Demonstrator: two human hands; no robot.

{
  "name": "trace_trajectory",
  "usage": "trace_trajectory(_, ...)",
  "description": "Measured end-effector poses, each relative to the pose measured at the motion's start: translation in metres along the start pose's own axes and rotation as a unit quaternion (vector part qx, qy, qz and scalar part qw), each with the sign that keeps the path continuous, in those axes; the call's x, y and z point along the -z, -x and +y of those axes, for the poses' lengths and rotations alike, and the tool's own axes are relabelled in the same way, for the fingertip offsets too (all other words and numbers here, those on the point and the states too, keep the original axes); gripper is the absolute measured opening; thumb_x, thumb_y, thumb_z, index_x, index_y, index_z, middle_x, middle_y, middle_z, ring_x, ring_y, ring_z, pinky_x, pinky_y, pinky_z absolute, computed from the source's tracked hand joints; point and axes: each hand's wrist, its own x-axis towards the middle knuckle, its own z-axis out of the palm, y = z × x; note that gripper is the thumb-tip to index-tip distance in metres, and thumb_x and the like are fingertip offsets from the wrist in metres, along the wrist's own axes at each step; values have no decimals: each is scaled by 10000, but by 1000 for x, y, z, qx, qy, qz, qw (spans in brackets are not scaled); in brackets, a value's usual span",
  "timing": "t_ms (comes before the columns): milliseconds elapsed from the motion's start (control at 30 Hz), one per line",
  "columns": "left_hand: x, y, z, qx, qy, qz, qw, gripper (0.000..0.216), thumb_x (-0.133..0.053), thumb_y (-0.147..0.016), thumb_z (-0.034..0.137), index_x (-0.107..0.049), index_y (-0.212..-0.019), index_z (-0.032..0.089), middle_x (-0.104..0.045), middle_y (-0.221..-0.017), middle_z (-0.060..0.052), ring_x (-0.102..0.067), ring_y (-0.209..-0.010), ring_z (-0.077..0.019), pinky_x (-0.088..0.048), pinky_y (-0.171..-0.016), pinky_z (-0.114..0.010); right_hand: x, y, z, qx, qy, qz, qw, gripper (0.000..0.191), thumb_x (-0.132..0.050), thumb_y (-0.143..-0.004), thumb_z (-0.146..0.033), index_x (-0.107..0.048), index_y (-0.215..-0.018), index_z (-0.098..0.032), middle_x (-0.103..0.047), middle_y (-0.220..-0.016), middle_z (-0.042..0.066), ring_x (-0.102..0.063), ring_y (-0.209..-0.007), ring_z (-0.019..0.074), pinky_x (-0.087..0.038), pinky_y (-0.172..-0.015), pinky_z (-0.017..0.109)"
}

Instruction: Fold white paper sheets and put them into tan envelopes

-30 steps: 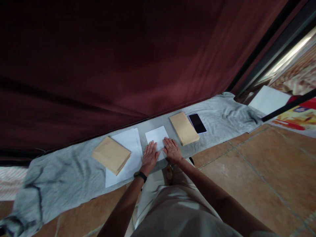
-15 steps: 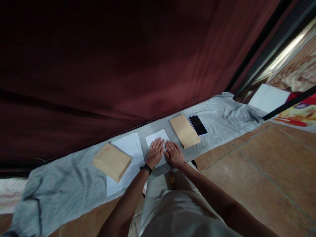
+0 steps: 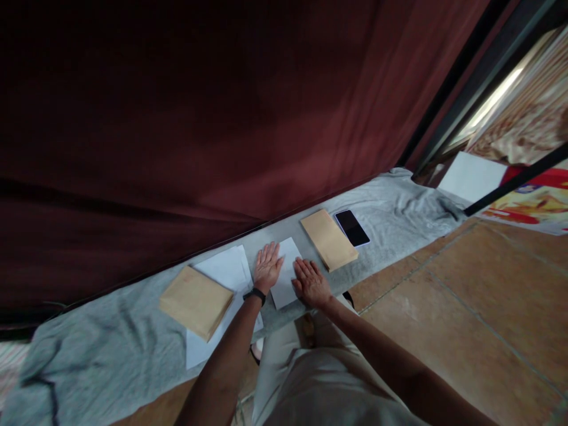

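Observation:
A folded white sheet of paper [image 3: 285, 278] lies on a grey cloth [image 3: 110, 349] spread over the floor. My left hand [image 3: 267, 266] rests flat on the sheet's far left part, fingers stretched out. My right hand [image 3: 309, 283] lies flat on its near right edge, fingers spread too. A black band sits on my left wrist. To the left, a tan envelope stack [image 3: 196, 301] rests on larger white sheets [image 3: 223, 268]. To the right lies a second tan envelope stack [image 3: 328, 239].
A black phone [image 3: 351, 227] lies beside the right envelope stack. A dark red curtain [image 3: 199, 118] hangs behind the cloth. Brown floor tiles [image 3: 465, 307] stretch to the right. A white sheet [image 3: 471, 176] and colourful packaging [image 3: 532, 204] sit at the far right. My light trousers fill the bottom.
My left hand slid forward from the sheet's near edge to its far left part. My right hand stayed near the front right edge.

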Motion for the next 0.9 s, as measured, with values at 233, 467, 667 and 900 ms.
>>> trace_trajectory(233,2,29,9,61,-13,57,996,625,-255,-1051,399,-243,-1601,102,-384,-1603,-188,-285,-1529,-285,-284,-1224,-562,1,1,0,-9,-12,-10,1000,566,-436,-1031,-348,-395,-1547,-119,-446,-1573,128,-417,-1451,276,-275,-1230,480)
trace_trajectory(467,-1,104,61,-52,-24,-38,998,565,-329,-1035,345,-378,-1558,137,-383,-1613,-135,-291,-1526,-275,-311,-1233,-510,3,-28,11,53,-34,-59,996,489,-458,-1036,-317,-486,-1499,-161,-497,-1541,106,-446,-1438,233,-319,-1217,429)
trace_trajectory(667,10,115,64,-68,-35,-54,996,530,-373,-1033,346,-422,-1543,210,-388,-1613,-98,-319,-1514,-273,-318,-1228,-507,-10,-65,15,99,-5,-79,992,440,-489,-1034,-351,-549,-1441,-194,-466,-1564,97,-439,-1447,226,-318,-1216,424)
trace_trajectory(900,14,129,68,-75,-43,-59,994,560,-407,-1025,359,-352,-1576,278,-351,-1631,-64,-312,-1517,-272,-310,-1224,-534,-19,-88,27,42,4,-65,997,467,-439,-1047,-339,-489,-1482,-174,-443,-1576,117,-416,-1461,248,-300,-1216,477)
